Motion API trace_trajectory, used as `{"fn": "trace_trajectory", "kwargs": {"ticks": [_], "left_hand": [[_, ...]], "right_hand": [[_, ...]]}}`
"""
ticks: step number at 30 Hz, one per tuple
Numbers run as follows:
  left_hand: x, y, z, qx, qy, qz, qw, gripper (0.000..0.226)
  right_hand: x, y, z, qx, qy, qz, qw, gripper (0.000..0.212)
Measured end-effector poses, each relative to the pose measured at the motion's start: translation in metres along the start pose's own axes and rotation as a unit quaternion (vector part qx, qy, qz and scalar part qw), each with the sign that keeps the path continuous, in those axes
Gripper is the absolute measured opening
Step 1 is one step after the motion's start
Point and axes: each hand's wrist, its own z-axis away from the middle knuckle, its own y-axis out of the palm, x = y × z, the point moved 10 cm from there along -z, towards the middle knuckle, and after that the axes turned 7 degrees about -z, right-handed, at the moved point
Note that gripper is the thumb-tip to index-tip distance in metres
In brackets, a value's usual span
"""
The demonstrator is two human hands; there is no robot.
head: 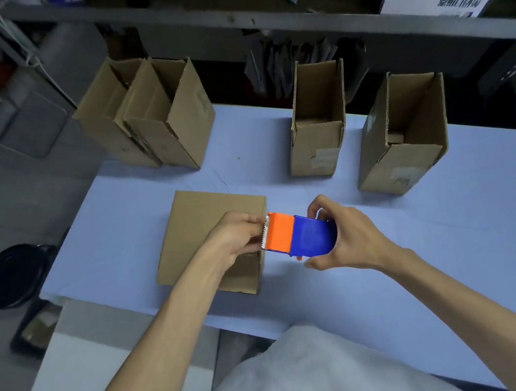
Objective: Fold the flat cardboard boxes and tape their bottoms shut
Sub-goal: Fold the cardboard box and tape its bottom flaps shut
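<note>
A folded cardboard box [202,228] lies on the blue table [452,252] in front of me, its closed bottom facing up. My right hand [350,242] grips the blue body of an orange-and-blue tape dispenser [301,237], held just above the box's right edge. My left hand [239,236] pinches the tape end at the dispenser's serrated orange mouth, above the box. How much tape is pulled out is too small to tell.
Three other boxes stand open-topped on the table: one at the far left corner [172,118], with a fourth box [107,116] just behind it, one at the centre back [319,122] and one at the right [405,135]. A metal shelf [293,18] runs behind. A black round stool [13,277] sits left of the table.
</note>
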Motion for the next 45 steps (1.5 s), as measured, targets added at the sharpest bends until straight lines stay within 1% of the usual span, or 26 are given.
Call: {"fn": "trace_trajectory", "kwargs": {"ticks": [2,5,8,10,13,18,22,23,26,29,32,35,37,39,41,45], "left_hand": [[0.004,-0.001,0.001,-0.010,-0.005,-0.012,1.000,0.019],[0.006,-0.003,0.002,-0.024,0.010,-0.035,0.999,0.023],[-0.002,-0.008,0.007,-0.073,0.041,-0.016,0.996,0.013],[-0.006,-0.014,0.009,-0.119,0.060,-0.028,0.991,0.010],[-0.007,-0.017,0.012,-0.154,0.069,-0.057,0.984,0.013],[0.000,-0.018,0.012,-0.162,0.059,-0.059,0.983,0.022],[-0.002,-0.017,0.012,-0.175,0.058,-0.063,0.981,0.026],[-0.001,-0.020,0.011,-0.183,0.058,-0.069,0.979,0.025],[0.006,-0.053,0.009,-0.247,0.049,-0.095,0.963,0.012],[0.007,-0.061,0.007,-0.221,0.062,-0.124,0.965,0.016],[0.007,-0.058,0.009,-0.234,0.090,-0.154,0.956,0.016],[0.008,-0.056,0.009,-0.239,0.104,-0.197,0.945,0.014],[0.009,-0.057,0.008,-0.239,0.109,-0.209,0.942,0.020],[0.010,-0.056,0.008,-0.241,0.114,-0.226,0.937,0.024],[0.009,-0.055,0.008,-0.247,0.119,-0.247,0.929,0.024],[0.006,-0.052,0.008,-0.262,0.130,-0.288,0.912,0.023]], "right_hand": [[-0.002,0.003,0.001,0.010,-0.007,0.030,0.999,0.066],[-0.003,-0.003,0.002,-0.027,-0.019,0.028,0.999,0.059],[-0.003,-0.011,0.000,-0.053,-0.025,0.035,0.998,0.053],[-0.004,-0.012,0.000,-0.050,-0.026,0.042,0.998,0.052],[-0.005,-0.012,0.000,-0.039,-0.031,0.046,0.998,0.052],[-0.009,-0.007,0.006,-0.012,-0.026,0.013,1.000,0.051],[-0.012,-0.005,0.010,-0.008,-0.021,-0.007,1.000,0.053],[-0.013,-0.005,0.012,-0.007,-0.019,-0.008,1.000,0.052],[-0.021,-0.011,0.019,-0.006,-0.018,0.020,1.000,0.053],[-0.026,-0.021,0.026,-0.017,-0.024,0.031,0.999,0.052],[-0.027,-0.021,0.023,-0.024,-0.012,0.065,0.997,0.054],[-0.030,-0.018,0.018,-0.027,0.003,0.093,0.995,0.063],[-0.030,-0.013,0.014,-0.018,0.004,0.106,0.994,0.068],[-0.029,-0.006,0.012,-0.006,0.000,0.121,0.993,0.068],[-0.028,0.001,0.011,0.009,-0.005,0.127,0.992,0.068],[-0.031,0.009,0.011,0.032,0.001,0.126,0.991,0.075]]}}
